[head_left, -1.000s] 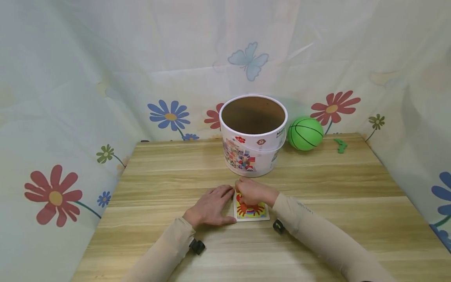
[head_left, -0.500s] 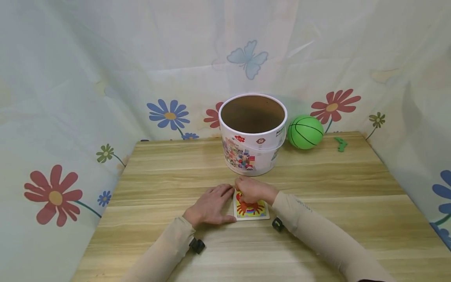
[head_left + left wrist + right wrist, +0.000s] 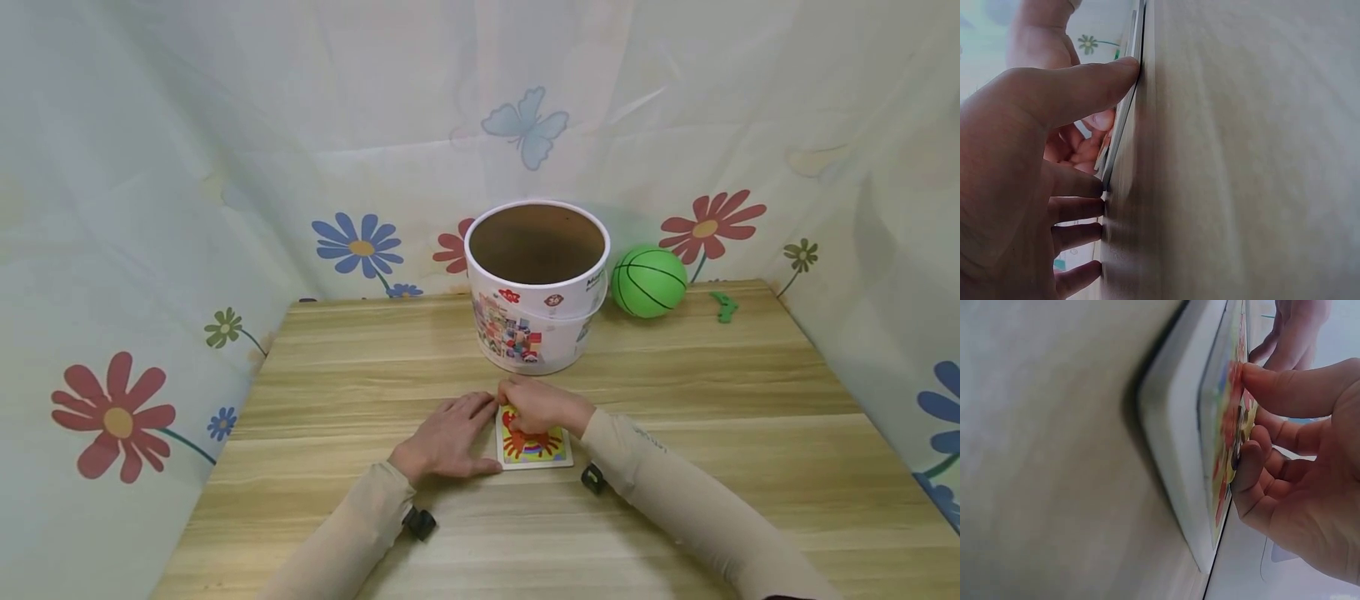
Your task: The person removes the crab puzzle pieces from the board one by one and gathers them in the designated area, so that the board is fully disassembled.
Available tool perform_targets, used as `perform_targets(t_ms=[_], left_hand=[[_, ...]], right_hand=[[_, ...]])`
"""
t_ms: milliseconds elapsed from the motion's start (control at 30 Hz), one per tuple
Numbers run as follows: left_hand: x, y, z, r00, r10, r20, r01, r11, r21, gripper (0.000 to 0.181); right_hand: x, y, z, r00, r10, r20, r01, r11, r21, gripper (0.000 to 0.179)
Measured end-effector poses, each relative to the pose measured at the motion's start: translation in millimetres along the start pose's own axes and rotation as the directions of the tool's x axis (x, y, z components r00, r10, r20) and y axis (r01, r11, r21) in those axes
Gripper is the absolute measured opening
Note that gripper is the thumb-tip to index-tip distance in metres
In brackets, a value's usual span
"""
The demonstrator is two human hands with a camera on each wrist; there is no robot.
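Observation:
A small square crab jigsaw puzzle (image 3: 534, 450) in a pale frame lies flat on the table in the head view. My left hand (image 3: 450, 439) rests at its left side, thumb against the near corner and fingers spread toward the far one. Over the upper part of the picture, my right hand (image 3: 542, 406) has its fingers curled. In the right wrist view that hand (image 3: 1310, 444) pinches a yellow-edged puzzle piece (image 3: 1245, 425), slightly raised from the board, with the thumb pressing on the red picture. Fingers hide much of the piece.
A white printed bucket (image 3: 536, 333) with its top uncovered stands just behind the puzzle. Right of it are a green ball (image 3: 649, 282) and a small green toy piece (image 3: 725, 307). Flowered curtains (image 3: 360, 150) enclose the wooden table (image 3: 360, 358) at the back and sides.
Both hands and the puzzle stay practically in the same place. The head view has shifted only slightly.

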State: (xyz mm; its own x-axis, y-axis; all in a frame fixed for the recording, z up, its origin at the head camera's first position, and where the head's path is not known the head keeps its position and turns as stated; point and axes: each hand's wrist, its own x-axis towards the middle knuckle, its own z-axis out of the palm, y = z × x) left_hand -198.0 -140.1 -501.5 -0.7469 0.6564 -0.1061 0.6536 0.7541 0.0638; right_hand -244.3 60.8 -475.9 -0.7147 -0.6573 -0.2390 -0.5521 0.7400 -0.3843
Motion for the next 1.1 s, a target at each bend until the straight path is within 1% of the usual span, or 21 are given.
perform_targets(t_ms=[100,233,333,500,733,1100], left_hand=[[-0.5,0.2,0.4,1.000,-0.002,0.006,0.002,1.000,-0.005,0.101],[-1.0,0.3,-0.4,1.000,-0.011,0.011,0.012,1.000,-0.009,0.100],[-1.2,0.4,-0.2,1.000,-0.014,0.015,0.015,1.000,-0.015,0.100],[-1.4,0.7,1.4,1.000,-0.010,0.019,0.011,1.000,-0.018,0.100],[-1.7,0.3,1.6,1.000,0.000,0.005,0.001,1.000,-0.008,0.100],[-1.0,1.0,0.8,1.000,-0.006,0.000,0.006,1.000,0.009,0.099]], right_hand=[[-1.5,1.2,0.3,1.000,-0.007,-0.009,0.007,1.000,0.008,0.036],[-2.6,2.8,0.4,0.998,-0.043,-0.045,0.043,0.999,0.000,0.038],[-2.3,4.0,1.9,0.995,-0.067,-0.068,0.066,0.998,-0.023,0.040],[-0.8,4.7,5.5,0.991,-0.083,-0.105,0.077,0.995,-0.060,0.038],[1.2,2.1,6.8,0.992,-0.038,-0.123,0.029,0.997,-0.070,0.033],[1.5,3.5,3.1,0.985,-0.036,-0.172,0.035,0.999,-0.010,0.027]])
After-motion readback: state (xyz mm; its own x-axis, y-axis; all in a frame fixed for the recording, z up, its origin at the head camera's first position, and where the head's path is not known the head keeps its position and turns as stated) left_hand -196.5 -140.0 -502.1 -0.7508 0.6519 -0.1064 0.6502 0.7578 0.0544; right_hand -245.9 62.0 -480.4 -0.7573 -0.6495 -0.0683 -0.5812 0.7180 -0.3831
